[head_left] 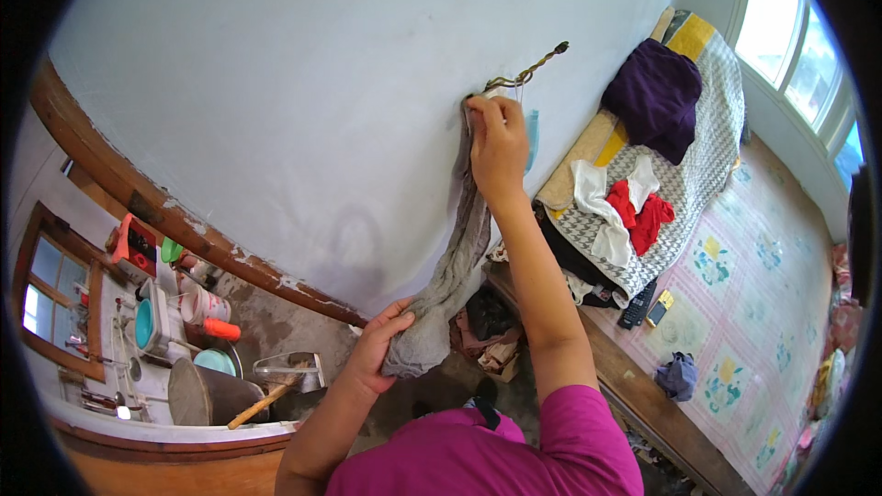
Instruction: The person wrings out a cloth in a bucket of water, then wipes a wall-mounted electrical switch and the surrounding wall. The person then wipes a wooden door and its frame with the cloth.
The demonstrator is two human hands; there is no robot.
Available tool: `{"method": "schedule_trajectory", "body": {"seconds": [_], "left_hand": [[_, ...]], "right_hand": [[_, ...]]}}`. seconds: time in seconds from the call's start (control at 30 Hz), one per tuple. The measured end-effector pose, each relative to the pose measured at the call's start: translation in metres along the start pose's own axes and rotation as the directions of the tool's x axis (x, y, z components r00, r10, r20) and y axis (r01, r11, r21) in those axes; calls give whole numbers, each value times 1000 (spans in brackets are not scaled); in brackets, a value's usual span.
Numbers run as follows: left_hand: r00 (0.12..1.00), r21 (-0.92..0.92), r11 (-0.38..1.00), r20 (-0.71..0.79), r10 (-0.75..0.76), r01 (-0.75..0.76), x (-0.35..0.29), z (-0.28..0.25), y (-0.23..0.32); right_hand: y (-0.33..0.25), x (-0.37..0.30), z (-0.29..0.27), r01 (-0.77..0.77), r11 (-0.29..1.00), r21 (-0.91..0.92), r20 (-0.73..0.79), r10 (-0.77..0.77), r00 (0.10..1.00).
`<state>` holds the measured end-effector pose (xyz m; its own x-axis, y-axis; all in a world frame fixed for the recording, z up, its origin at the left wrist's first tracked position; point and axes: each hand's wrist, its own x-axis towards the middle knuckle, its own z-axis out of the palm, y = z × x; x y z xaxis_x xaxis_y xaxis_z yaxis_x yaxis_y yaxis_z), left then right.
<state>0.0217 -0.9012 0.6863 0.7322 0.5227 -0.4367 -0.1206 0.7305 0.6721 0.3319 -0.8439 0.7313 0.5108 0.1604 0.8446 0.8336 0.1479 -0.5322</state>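
Observation:
A long grey cloth [453, 253], bunched lengthwise, hangs down the pale wall below a twisted metal hook [524, 75]. Up by the hook, my right hand [499, 142] is closed on the cloth's top end, with thumb and fingers pinched together. Lower down, my left hand [377, 346] grips the bottom part, its thumb lying over the fabric. Whether the top end is looped over the hook is hidden by my right hand. A light blue item [532, 136] with thin white loops hangs from the hook, partly behind that hand.
On the right is a bed [707, 331] with a patterned cover, a folded blanket, a dark purple garment [654, 96], red and white clothes, a remote [637, 306] and a phone [660, 307]. Basins, a bucket and a wooden-handled tool [266, 404] stand left, beyond a wooden door frame [184, 220].

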Motion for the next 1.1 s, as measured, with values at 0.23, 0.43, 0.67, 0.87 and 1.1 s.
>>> {"method": "schedule_trajectory", "body": {"seconds": [0.23,0.43,0.67,0.87,1.1], "left_hand": [[1000,-5,1000,22,18,-18,0,8,6],[999,-24,999,23,31,-31,2,-2,7],[999,4,1000,21,31,-31,6,-3,8],[999,-14,999,16,31,-31,8,-4,10],[999,-26,999,23,39,-38,5,-5,10]], "right_hand": [[20,-1,-2,-175,977,124,-118,190,975],[12,4,6,-22,1000,4,-120,23,992],[21,-2,3,60,998,11,-156,-57,986],[40,17,-2,172,934,-312,-125,-219,968],[42,4,3,-159,965,-210,-234,109,966]]}}
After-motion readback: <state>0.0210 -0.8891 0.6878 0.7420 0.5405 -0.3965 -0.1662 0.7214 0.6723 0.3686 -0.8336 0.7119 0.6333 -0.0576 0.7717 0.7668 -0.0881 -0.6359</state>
